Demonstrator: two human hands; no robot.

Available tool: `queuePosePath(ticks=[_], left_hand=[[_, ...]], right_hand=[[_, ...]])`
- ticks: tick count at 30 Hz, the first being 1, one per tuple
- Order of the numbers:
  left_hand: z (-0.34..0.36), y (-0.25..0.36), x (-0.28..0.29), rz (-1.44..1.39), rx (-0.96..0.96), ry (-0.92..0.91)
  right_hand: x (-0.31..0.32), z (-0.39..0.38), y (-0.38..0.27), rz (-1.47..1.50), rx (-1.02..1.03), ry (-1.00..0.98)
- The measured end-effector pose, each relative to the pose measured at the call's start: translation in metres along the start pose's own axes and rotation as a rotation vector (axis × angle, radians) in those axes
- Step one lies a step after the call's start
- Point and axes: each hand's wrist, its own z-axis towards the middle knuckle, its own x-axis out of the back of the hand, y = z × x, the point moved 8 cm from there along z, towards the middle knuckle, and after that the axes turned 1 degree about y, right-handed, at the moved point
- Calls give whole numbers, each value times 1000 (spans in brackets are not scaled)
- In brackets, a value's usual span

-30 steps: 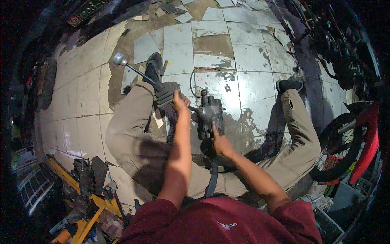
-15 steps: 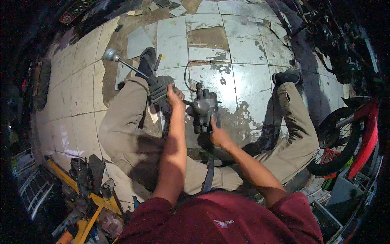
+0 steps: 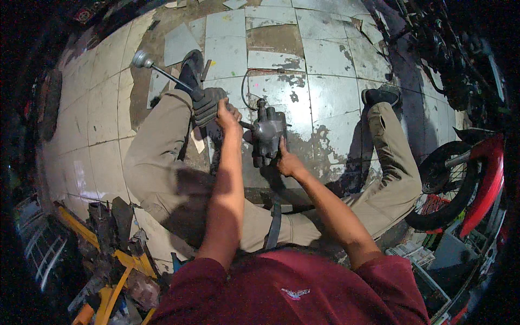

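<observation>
The left hand [image 3: 227, 115] has its grip clenched around the black handle of a long metal tool [image 3: 179, 81]. Just right of this grip, the grey engine part [image 3: 268, 135] stands on the tiled floor [image 3: 325, 92]. The right hand [image 3: 288, 162] grasps its lower side with bent fingers.

The left hand [image 3: 228, 115] hides the tool's handle, and the motorcycle [image 3: 460, 81] is cut off by the picture's edge.

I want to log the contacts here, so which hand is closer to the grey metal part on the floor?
Right. The right hand presses on the grey metal part at its lower right; the left hand sits just left of it, gripping the tool handle.
</observation>
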Motion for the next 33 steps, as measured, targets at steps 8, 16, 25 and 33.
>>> queuePosePath(ticks=[8, 16, 25, 33], left_hand=[[2, 0, -1, 8, 6, -46], [-9, 5, -4, 1, -3, 25], [-6, 4, -5, -24, -28, -5], [-4, 2, -2, 8, 2, 50]], right_hand=[[1, -4, -1, 54, 66, 8], [5, -3, -1, 5, 100, 26], [1, -2, -4, 23, 28, -24], [-23, -42, -14, 44, -8, -143]])
